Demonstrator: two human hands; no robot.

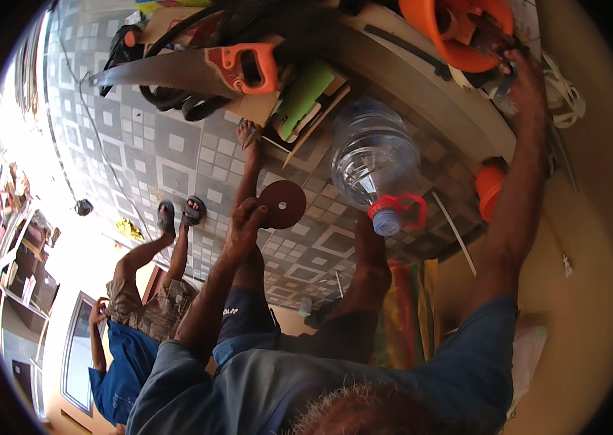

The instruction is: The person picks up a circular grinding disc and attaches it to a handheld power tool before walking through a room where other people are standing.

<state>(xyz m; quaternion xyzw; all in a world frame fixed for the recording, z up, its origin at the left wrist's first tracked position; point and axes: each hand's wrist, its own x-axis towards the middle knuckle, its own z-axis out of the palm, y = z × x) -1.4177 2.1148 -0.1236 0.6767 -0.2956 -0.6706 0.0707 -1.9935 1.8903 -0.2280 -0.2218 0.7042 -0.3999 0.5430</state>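
My left hand (247, 219) is closed on the edge of a thin reddish-brown cutting disc (288, 194) with a small round hole at its centre. The disc is held flat to view above the tiled floor. Far off to the right, my right hand (522, 72) is at the rim of an orange bucket (433, 36). Its fingers look bent around something dark that I cannot make out. Dark and brownish items lie inside the bucket, partly hidden. Between my arms stands a large clear plastic bottle (375, 148) with a red handle and a bluish cap.
A handsaw (176, 72) with an orange handle lies beyond my left hand, over black cables and cardboard. Near it is an open box (313, 109) with a green flap. A smaller orange container (490, 190) is beside my right forearm. Another person (143, 319) is at the left.
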